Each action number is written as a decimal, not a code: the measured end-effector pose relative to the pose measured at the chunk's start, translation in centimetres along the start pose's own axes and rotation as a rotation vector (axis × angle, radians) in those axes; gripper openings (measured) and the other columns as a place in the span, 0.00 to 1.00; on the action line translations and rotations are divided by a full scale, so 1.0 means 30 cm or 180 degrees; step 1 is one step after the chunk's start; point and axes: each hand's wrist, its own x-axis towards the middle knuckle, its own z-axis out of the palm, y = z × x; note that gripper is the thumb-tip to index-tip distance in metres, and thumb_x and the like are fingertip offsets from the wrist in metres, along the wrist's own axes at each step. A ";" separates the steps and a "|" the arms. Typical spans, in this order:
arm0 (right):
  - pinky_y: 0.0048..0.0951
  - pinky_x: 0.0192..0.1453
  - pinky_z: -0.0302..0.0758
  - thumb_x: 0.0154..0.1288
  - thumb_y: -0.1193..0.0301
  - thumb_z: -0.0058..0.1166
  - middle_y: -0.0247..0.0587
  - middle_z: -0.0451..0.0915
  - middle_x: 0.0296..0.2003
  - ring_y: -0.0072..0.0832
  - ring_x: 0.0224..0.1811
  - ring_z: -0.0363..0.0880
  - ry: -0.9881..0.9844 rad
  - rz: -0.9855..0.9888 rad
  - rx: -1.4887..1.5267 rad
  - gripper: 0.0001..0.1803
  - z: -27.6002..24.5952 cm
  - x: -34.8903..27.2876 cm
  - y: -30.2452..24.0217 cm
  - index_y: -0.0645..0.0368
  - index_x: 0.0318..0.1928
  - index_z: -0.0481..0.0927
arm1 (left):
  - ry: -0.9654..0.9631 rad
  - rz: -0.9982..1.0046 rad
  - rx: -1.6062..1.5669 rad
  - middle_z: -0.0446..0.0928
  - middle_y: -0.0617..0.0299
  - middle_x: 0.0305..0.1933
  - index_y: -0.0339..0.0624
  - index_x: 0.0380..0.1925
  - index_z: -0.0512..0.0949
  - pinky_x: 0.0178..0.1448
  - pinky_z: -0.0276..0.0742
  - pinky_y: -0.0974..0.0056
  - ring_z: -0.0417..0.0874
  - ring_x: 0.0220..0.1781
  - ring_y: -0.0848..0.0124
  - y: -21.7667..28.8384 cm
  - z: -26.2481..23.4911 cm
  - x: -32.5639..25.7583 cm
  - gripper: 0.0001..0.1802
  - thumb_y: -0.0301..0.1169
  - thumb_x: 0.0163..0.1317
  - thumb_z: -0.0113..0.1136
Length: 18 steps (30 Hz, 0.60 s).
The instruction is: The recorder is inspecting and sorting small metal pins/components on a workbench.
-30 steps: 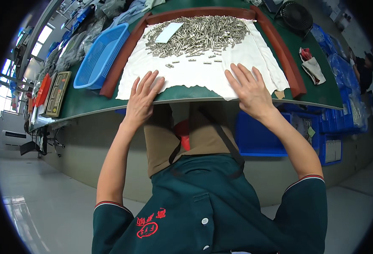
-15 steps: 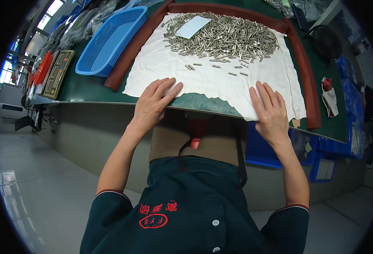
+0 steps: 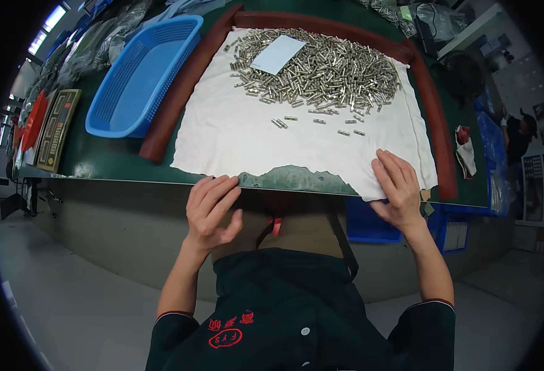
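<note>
grip is apart on both hands, seen from the head view: left hand (image 3: 211, 212) has its fingers loosely bent and side by side, thumb held away from them, fingertips at the front edge of the white cloth (image 3: 247, 148); can't tell if they touch it. right hand (image 3: 400, 190) has its fingers stretched out on the cloth's front right corner, thumb lower down and apart from them. cloth lies on the green table (image 3: 108, 162), its front edge ragged and, by the right hand, reaching the table edge. pile of small metal cylinders (image 3: 340, 71) sits on the back half of the cloth, well apart from both hands; a few loose cylinders (image 3: 319, 121) lie in front of it. pale card (image 3: 278, 54) rests on the pile's left part. red-brown bars (image 3: 188, 89) run along the left, back and right of the cloth. blue basket (image 3: 118, 93) stands just outside the left bar. blue bin (image 3: 371, 229) sits below the table, right side. another person (image 3: 519, 136) is at far right.
</note>
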 end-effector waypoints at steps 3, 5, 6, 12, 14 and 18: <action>0.42 0.56 0.67 0.41 0.67 0.65 0.48 0.76 0.51 0.45 0.54 0.71 0.0299 0.0091 0.0704 0.21 -0.044 -0.009 0.007 0.62 0.39 0.79 | 0.0153 0.0299 -0.0108 0.80 0.55 0.33 0.35 0.34 0.80 0.45 0.75 0.57 0.81 0.37 0.60 -0.024 -0.028 0.034 0.17 0.28 0.40 0.61; 0.38 0.53 0.68 0.44 0.71 0.64 0.48 0.78 0.47 0.44 0.51 0.72 0.0687 0.0466 0.0940 0.08 -0.049 -0.032 0.026 0.61 0.22 0.79 | 0.0254 0.0377 -0.0184 0.78 0.57 0.27 0.35 0.33 0.80 0.43 0.74 0.58 0.80 0.31 0.62 -0.024 -0.036 0.090 0.16 0.28 0.41 0.60; 0.37 0.52 0.69 0.45 0.73 0.63 0.48 0.78 0.46 0.44 0.50 0.72 0.0811 0.0641 0.0886 0.07 -0.054 -0.020 0.028 0.62 0.21 0.78 | 0.0244 0.0418 -0.0178 0.78 0.57 0.27 0.35 0.33 0.79 0.43 0.74 0.58 0.79 0.31 0.62 -0.021 -0.040 0.130 0.15 0.27 0.40 0.60; 0.32 0.49 0.70 0.67 0.72 0.46 0.56 0.73 0.49 0.41 0.49 0.73 0.1087 0.0991 0.1531 0.10 -0.115 0.138 0.014 0.64 0.28 0.68 | 0.0275 0.0845 -0.0028 0.78 0.56 0.29 0.34 0.34 0.79 0.40 0.74 0.57 0.78 0.30 0.61 0.016 -0.035 0.379 0.16 0.23 0.40 0.63; 0.32 0.49 0.70 0.69 0.68 0.45 0.57 0.72 0.48 0.40 0.49 0.73 0.1709 0.0559 0.1908 0.11 -0.205 0.171 -0.014 0.64 0.32 0.68 | 0.0521 0.0957 -0.0227 0.79 0.55 0.30 0.34 0.36 0.79 0.36 0.73 0.57 0.78 0.30 0.63 0.040 -0.081 0.430 0.14 0.27 0.48 0.64; 0.28 0.46 0.58 0.63 0.54 0.53 0.20 0.67 0.34 0.19 0.40 0.62 0.2735 -0.0304 0.1810 0.09 -0.473 0.096 -0.096 0.38 0.41 0.74 | 0.1900 0.0959 -0.0776 0.64 0.67 0.24 0.42 0.41 0.71 0.49 0.64 0.55 0.64 0.24 0.74 0.168 -0.242 0.450 0.17 0.45 0.68 0.46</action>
